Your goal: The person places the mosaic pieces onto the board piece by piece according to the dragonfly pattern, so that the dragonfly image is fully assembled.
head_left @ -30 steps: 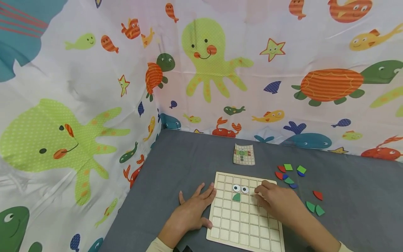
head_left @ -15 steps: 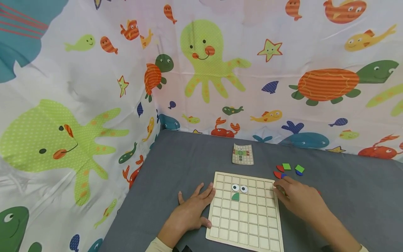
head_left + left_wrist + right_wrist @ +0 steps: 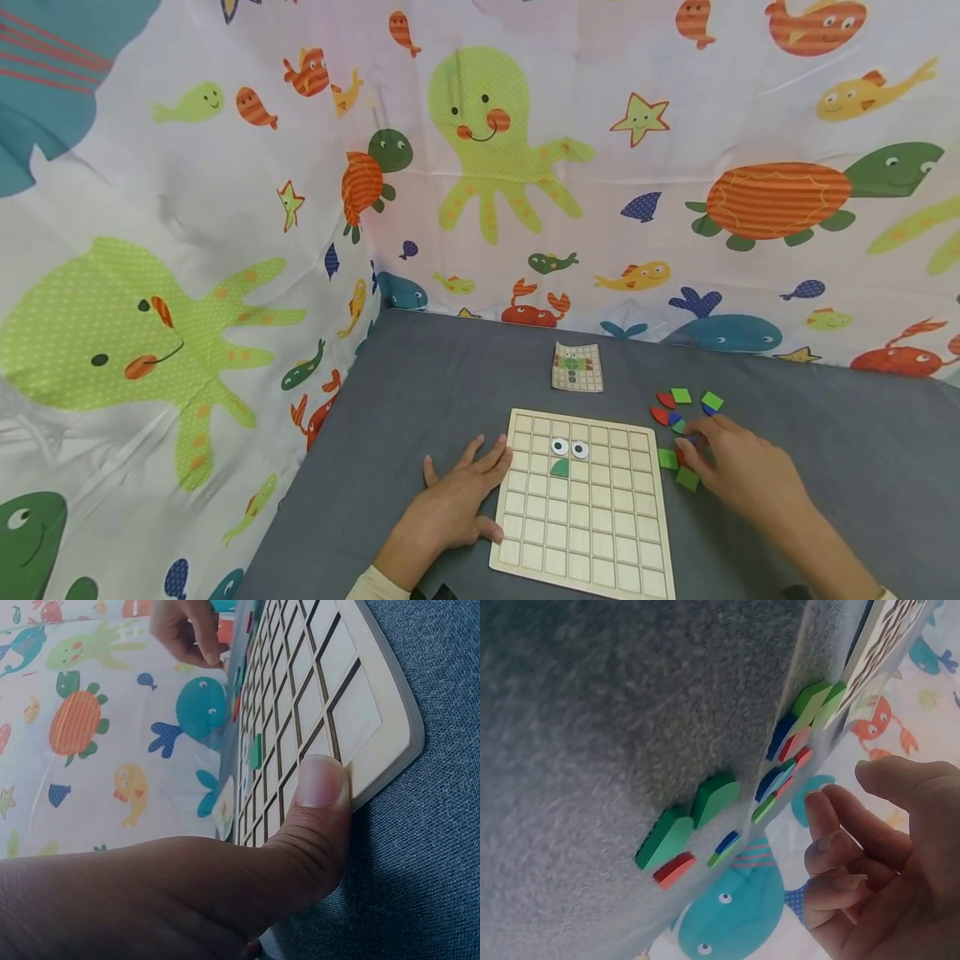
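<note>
A wooden grid board [image 3: 585, 533] lies on the grey cloth. It bears two round eye pieces [image 3: 580, 450] and a green quarter-circle piece [image 3: 559, 468]. My left hand [image 3: 453, 500] rests at the board's left edge with spread fingers; its thumb [image 3: 319, 787] lies on the rim in the left wrist view. Right of the board, my right hand [image 3: 750, 467] hovers over loose flat pieces, fingers bent and thumb apart. Nothing shows between them in the right wrist view. Near that hand are green squares [image 3: 687, 478] and a partly hidden red piece [image 3: 681, 457].
Behind the board lies a small printed pattern card [image 3: 577, 367]. More red pieces [image 3: 660, 415], light green squares [image 3: 712, 401] and blue ones sit to the back right. A cloth printed with sea animals [image 3: 480, 167] hangs behind and to the left.
My right hand has left the board's upper right and moved right, over the loose pieces. Green squares by the board's right edge have come into view. My left hand stays in place.
</note>
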